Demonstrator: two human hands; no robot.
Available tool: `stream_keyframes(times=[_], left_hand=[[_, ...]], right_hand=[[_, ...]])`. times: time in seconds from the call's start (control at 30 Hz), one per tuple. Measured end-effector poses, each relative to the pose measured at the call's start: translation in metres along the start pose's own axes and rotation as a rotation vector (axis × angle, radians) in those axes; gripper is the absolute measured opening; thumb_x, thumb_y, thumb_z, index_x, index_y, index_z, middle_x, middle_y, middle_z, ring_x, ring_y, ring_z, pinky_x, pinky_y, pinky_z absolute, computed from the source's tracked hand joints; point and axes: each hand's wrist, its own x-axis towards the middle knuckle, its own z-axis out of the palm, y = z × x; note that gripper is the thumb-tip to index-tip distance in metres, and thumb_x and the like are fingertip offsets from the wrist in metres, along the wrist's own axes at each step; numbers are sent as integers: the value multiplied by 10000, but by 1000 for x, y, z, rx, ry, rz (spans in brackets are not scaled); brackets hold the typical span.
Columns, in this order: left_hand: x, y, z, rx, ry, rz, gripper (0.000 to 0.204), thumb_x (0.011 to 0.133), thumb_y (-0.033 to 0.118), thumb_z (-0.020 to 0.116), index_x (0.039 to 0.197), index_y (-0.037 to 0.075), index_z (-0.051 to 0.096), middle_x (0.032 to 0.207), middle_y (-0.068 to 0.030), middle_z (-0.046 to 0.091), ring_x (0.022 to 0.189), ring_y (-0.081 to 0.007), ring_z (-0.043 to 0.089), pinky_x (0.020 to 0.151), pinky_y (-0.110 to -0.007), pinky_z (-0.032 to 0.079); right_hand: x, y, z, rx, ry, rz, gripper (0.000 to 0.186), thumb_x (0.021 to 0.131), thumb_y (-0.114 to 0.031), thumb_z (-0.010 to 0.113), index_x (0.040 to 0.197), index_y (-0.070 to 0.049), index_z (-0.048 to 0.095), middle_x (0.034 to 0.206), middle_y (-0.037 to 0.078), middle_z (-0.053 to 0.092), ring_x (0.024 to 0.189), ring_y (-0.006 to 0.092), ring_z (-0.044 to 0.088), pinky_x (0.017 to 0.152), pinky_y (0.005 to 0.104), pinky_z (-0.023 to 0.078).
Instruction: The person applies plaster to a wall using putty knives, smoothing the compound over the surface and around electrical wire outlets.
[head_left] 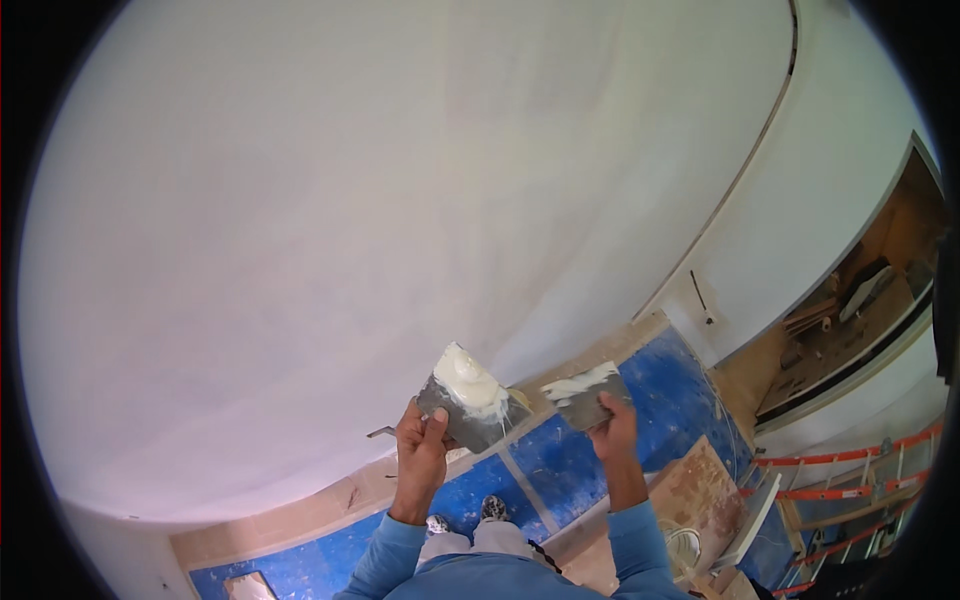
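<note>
My left hand (420, 445) is closed round the lower left edge of a flat grey filler spreader (484, 432), thumb on top. A thick mound of creamy white filler (465, 378) lies on its upper part, with smears trailing to the right. To the right, my right hand (614, 432) grips a second grey filler spreader (592, 404) by its lower edge. White filler streaks its upper edge. The two blades are apart, both held in front of the pale wall (330, 250). The fingers beneath each blade are mostly hidden.
Blue sheeting (570, 460) covers the floor under me, with a tan strip (280, 528) along the wall's foot. An orange ladder (840, 457) lies at the right, near a stained board (700, 490) and a coiled pale cable (684, 548). Beyond is a framed opening (860, 290).
</note>
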Motion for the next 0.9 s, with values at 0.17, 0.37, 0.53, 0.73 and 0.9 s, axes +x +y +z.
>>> stream_keyframes(times=[0.17, 0.37, 0.53, 0.73, 0.9], left_hand=[[13, -37, -9, 96, 80, 52, 288, 999, 191, 583, 1208, -8, 594, 1046, -74, 698, 878, -138, 690, 745, -277, 604], [15, -58, -5, 199, 146, 160, 247, 997, 133, 575, 1193, -5, 632, 925, -61, 695, 839, -110, 664, 702, -278, 587], [8, -52, -15, 1016, -91, 394, 295, 919, -11, 572, 1203, 30, 641, 764, -167, 661, 660, -254, 664, 582, -346, 517], [18, -85, -47, 1092, -116, 404, 276, 876, -18, 585, 1132, 57, 655, 781, -226, 655, 639, -379, 637, 553, -438, 486], [-10, -108, -73, 305, 247, -199, 288, 924, 71, 546, 1201, 7, 593, 940, -162, 705, 754, -278, 702, 575, -398, 570]], right_hand=[[-15, -29, 43, 237, -144, 253, 450, 854, -110, 578, 1257, 74, 505, 1129, 237, 651, 921, 383, 704, 645, 522, 641], [-14, 7, 77, 162, -229, 414, 454, 859, -122, 585, 1265, 66, 503, 1136, 235, 649, 936, 380, 703, 665, 514, 640], [-1, 22, 65, 168, -355, 481, 441, 885, -4, 608, 1307, 45, 491, 1224, 202, 617, 1105, 343, 645, 896, 500, 569], [14, 33, 49, 301, -421, 415, 495, 887, 40, 602, 1361, 5, 464, 1299, 167, 575, 1192, 335, 589, 1046, 475, 486], [60, -33, 32, 187, -328, 140, 557, 832, -9, 563, 1374, 25, 438, 1301, 207, 565, 1181, 389, 585, 1017, 539, 498]])
